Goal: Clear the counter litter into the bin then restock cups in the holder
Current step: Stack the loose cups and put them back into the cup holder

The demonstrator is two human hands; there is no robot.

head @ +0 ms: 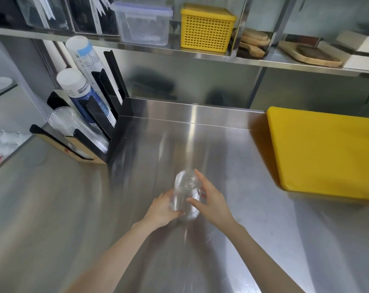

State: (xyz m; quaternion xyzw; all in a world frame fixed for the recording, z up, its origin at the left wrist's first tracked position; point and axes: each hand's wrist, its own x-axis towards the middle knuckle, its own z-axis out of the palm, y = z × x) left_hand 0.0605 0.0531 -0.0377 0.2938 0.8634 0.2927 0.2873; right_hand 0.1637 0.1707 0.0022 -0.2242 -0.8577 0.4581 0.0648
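We have a short stack of clear plastic cups (185, 195) between both hands, held just above the near middle of the steel counter (232, 157). Our left hand (161, 209) cups the stack from the left with the thumb curled under its lower end, and our right hand (211, 200) wraps it from the right, one finger reaching up beside the closed top, thumb across the front. So both hands are closed on the same stack; neither is free.

We judge these cups to be very light and thin-walled, so they should flex and crackle if squeezed, and the smooth sides look slippery. A nested stack can also slide apart, so we would take it around the body with one hand and support the open-rim end with the other, pressing gently rather than pinching.

The black cup holder (116, 115) stands at the far left of the counter, with printed paper cups (82, 60) in its rear slots and a row of clear cups (73, 125) lying in the front slot, where ours seem to belong. A yellow cutting board (325, 153) lies to the right, well apart. No litter shows on the counter.
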